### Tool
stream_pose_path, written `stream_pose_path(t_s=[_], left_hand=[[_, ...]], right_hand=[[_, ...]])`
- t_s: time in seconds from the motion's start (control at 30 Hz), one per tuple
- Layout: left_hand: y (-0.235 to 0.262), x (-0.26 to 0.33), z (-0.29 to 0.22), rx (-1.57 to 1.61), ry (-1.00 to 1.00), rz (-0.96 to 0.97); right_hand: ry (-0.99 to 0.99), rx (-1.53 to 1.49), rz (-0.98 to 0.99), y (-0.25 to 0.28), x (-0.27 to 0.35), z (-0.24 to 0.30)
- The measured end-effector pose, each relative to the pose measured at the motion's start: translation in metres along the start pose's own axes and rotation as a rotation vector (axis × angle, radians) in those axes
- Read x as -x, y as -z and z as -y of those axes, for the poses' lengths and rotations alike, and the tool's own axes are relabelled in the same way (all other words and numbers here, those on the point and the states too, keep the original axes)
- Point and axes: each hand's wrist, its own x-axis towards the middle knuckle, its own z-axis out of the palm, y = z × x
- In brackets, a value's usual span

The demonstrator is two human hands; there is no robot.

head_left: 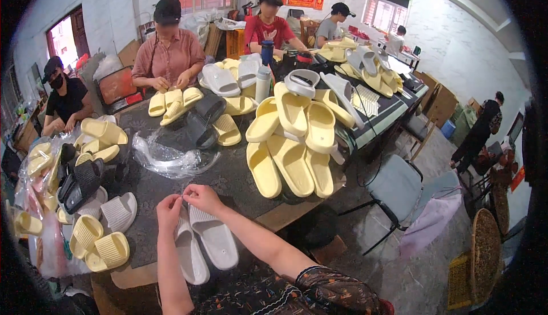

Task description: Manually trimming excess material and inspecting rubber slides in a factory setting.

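Observation:
My left hand and my right hand meet fingertip to fingertip at the near table edge. Both are pinched closed; whatever lies between the fingers is too small to make out. Just beneath them rests a pair of light grey slippers, toes pointing away from me. The left grey slipper is partly covered by my left hand and forearm, and the right grey slipper lies beside it. Beyond my hands is a heap of clear plastic bags on the dark patterned table.
Yellow slippers are piled to the right. On the left lie more yellow slippers, a black slipper and a grey slipper. A bottle stands farther back. Several people work around the table. A grey chair stands at right.

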Motion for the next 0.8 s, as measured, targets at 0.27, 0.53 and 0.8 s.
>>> stream_pose_path(t_s=[0.27,0.53,0.8], left_hand=[[0.006,0.008,-0.003,-0.057,0.010,-0.031],[-0.001,0.004,-0.012,-0.047,0.003,-0.066],[0.012,0.004,-0.027,-0.050,-0.068,-0.122]], right_hand=[[0.029,-0.169,-0.007,-0.012,0.000,-0.011],[-0.034,-0.122,-0.077,-0.006,-0.006,-0.015],[0.060,-0.194,-0.161,-0.010,-0.011,-0.019]])
